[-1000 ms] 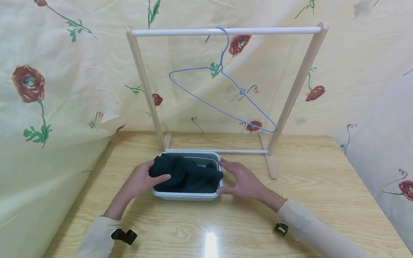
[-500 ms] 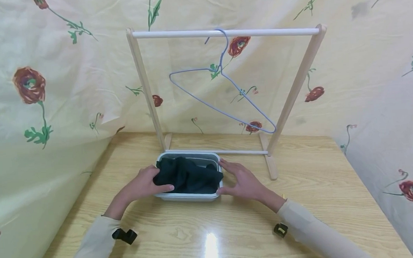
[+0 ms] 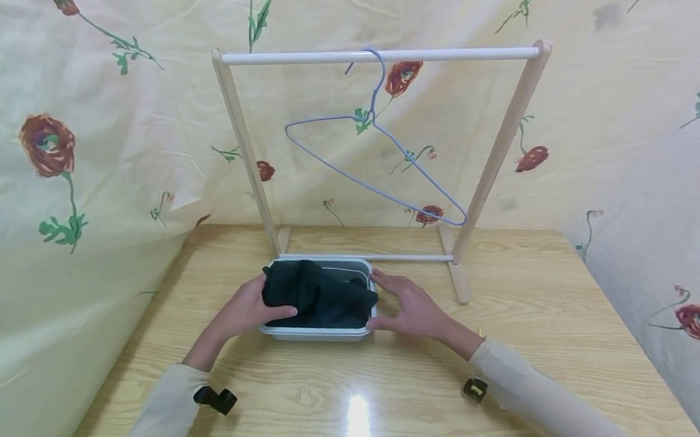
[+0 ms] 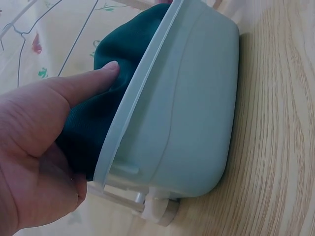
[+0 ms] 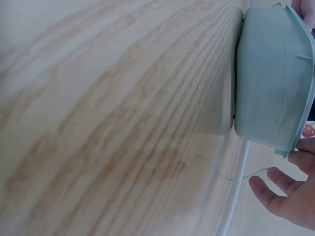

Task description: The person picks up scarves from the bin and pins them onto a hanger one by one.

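Observation:
A dark green cloth (image 3: 315,296) lies bunched in a pale grey-green plastic basin (image 3: 320,335). My left hand (image 3: 250,309) grips its left end, thumb on top; some of those fingers are hidden by the cloth. In the left wrist view, the cloth (image 4: 125,46) bulges above the basin rim and the thumb of the left hand (image 4: 34,132) presses into it. At the basin's right end, my right hand (image 3: 414,307) holds the rim between thumb and fingers. The right wrist view shows fingertips of that hand (image 5: 290,189) against the underside of the basin's (image 5: 270,78) rim.
Just behind the basin stands a wooden rack with a white top rail (image 3: 466,54) and a low white bar (image 3: 411,257). A blue wire hanger (image 3: 338,169) hangs at an angle from the top rail. Floral sheeting (image 3: 115,158) encloses the wood-grain table (image 3: 300,406).
My left hand has shifted slightly right with the cloth. The cloth's left end dropped into the basin, then rose a little again. My right hand has stayed at the rim.

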Available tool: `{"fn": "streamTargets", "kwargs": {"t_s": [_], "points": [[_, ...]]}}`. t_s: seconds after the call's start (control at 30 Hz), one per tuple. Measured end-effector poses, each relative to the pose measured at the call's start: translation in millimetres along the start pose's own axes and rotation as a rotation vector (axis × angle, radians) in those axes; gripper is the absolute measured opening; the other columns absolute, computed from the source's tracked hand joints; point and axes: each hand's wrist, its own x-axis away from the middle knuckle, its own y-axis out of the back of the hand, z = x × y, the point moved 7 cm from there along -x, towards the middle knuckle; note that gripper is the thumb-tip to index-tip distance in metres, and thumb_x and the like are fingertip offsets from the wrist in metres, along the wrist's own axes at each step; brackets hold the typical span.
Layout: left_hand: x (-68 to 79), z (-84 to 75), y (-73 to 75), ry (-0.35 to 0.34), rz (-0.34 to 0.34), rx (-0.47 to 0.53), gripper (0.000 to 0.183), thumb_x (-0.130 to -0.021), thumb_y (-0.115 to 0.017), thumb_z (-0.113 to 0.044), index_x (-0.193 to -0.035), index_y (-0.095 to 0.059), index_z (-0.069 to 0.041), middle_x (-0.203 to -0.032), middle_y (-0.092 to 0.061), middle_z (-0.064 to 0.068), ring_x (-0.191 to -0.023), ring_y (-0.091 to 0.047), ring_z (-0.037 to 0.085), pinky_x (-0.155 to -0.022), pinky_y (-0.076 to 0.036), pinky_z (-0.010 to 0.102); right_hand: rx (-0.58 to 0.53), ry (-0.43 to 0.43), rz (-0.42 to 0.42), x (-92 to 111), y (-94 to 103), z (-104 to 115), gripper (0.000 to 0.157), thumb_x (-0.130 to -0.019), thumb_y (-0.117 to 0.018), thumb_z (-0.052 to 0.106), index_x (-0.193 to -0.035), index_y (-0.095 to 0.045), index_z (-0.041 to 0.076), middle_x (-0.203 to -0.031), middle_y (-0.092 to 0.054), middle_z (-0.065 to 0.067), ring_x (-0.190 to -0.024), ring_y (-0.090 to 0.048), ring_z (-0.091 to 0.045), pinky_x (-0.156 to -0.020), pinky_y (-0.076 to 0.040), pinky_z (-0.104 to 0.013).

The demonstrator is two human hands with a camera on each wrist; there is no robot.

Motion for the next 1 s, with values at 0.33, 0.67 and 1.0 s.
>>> {"fn": "streamTargets", "kwargs": {"t_s": [0.33, 0.67, 1.0], "points": [[-9.0, -2.7, -3.5, 0.028, -0.025, 0.085, 0.073, -0.085, -0.085, -0.029, -0.142, -0.048, -0.001, -0.138, -0.058, 0.016, -0.116, -0.055, 0.032, -0.106, -0.044, 0.054, 0.004, 0.013, -0.003, -0.8, 0.9, 1.5, 0.099, -0.082, -0.076, 0.063, -0.158, -0.039, 0.011, -0.165, -0.034, -0.005, -0.146, -0.039, -0.036, -0.115, -0.035, -0.058], [-10.4, -3.0, -4.6, 0.145, -0.021, -0.054, 0.053, -0.081, -0.086, -0.037, -0.105, -0.06, 0.002, -0.082, -0.052, 0.008, -0.076, -0.056, 0.025, -0.063, -0.044, 0.033, 0.004, 0.014, -0.006, 0.3, 1.5, 3.5, 0.099, -0.082, -0.076, 0.063, -0.158, -0.039, 0.011, -0.164, -0.034, -0.008, -0.146, -0.039, -0.04, -0.114, -0.036, -0.06], [-11.8, -6.0, -4.5, 0.173, -0.038, -0.056, 0.051, -0.082, -0.086, -0.036, -0.103, -0.061, 0.003, -0.074, -0.042, 0.005, -0.069, -0.054, 0.023, -0.058, -0.04, 0.032, 0.001, 0.021, -0.002, 0.9, 3.2, 4.0, 0.097, -0.083, -0.076, 0.06, -0.158, -0.039, 0.01, -0.164, -0.034, -0.009, -0.146, -0.039, -0.04, -0.114, -0.035, -0.06]]}}
